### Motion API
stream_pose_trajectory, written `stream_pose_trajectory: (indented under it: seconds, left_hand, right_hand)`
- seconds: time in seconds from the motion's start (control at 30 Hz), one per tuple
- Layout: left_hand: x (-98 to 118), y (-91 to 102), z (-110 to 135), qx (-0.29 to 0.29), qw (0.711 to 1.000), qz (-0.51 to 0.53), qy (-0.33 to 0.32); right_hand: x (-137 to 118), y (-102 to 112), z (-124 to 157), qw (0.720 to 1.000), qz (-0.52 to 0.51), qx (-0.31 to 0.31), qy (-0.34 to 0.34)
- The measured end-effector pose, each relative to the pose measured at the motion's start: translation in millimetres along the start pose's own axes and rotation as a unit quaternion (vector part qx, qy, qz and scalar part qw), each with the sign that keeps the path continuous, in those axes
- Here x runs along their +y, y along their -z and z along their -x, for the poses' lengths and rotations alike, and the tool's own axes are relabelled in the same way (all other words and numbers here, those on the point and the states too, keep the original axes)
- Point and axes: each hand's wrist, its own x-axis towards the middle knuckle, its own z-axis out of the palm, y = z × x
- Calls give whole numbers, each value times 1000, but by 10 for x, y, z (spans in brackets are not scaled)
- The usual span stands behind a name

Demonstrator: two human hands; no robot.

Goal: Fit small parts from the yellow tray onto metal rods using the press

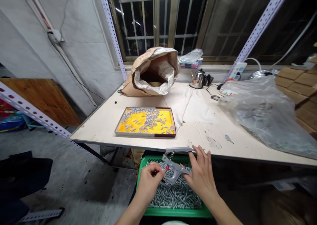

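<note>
My right hand (203, 173) is wrapped around the two handles of grey spring-loaded pliers (175, 168), with a coil spring and a small red part near the jaws. My left hand (151, 177) is closed in a pinch beside the head of the pliers. Whatever its fingertips hold is too small or hidden to make out. Under both hands stands a green plastic basket (173, 213) full of small silvery metal screw-like pieces (176, 195).
On the table (99, 129) lies a shallow tray (135, 135) with a yellow bottom and scattered metal pieces. Behind it is an open paper sack (131, 83). A steel kettle (197, 79), clear plastic sheeting (262, 109) and cardboard boxes (288, 73) stand farther right.
</note>
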Motion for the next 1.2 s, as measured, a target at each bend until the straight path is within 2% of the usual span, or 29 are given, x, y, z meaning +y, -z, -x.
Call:
stream_pose_trajectory:
  seconds: [0.1, 0.13, 0.2, 0.3, 0.33, 0.4, 0.5, 0.57, 0.6, 0.67, 0.73, 0.8, 0.9, 1.03, 1.2]
  left_hand:
    - [23, 47, 18, 78, 995, -9, -60]
    - [22, 72, 34, 84, 993, -34, -71]
    - [-12, 118, 85, 38, 990, -117, -63]
    - [-95, 176, 161, -82, 963, -254, -26]
    - [-103, 202, 157, -98, 952, -287, -31]
    - [-47, 296, 54, -84, 937, -332, -68]
    - [221, 572, -394, 6, 902, -419, -106]
    - [435, 815, -834, 82, 833, -541, -77]
    - [523, 933, -1062, 108, 817, -563, -60]
    - [629, 1125, -1477, 128, 799, -587, -33]
    - [649, 1237, -1786, 135, 788, -601, -14]
    - [619, 1274, -1973, 138, 781, -609, -7]
    - [567, 1247, -2062, 144, 783, -605, -12]
    - [543, 1176, -1964, 160, 804, -571, -43]
    - [588, 1148, -1809, 218, 846, -479, -86]
  right_hand:
    - [85, -31, 133, 999, 1, 33, -12]
    - [130, -41, 184, 999, 0, 37, -17]
    - [239, -68, 295, 999, -6, 43, -18]
    - [413, -139, 459, 999, -5, 45, -2]
    - [463, -165, 505, 999, -3, 43, 5]
    - [536, -207, 573, 999, -2, 45, 16]
    - [566, -227, 607, 999, -7, 49, 20]
    - [545, -221, 598, 998, -16, 48, 22]
    - [529, -219, 591, 998, -22, 49, 23]
    - [498, -223, 575, 998, -32, 53, 26]
    - [474, -231, 561, 997, -40, 60, 28]
    - [452, -224, 540, 996, -46, 66, 27]
    - [405, -162, 473, 996, -61, 68, 12]
    - [328, -25, 290, 996, -69, 51, -33]
    - [300, 38, -10, 997, -54, 16, -45]
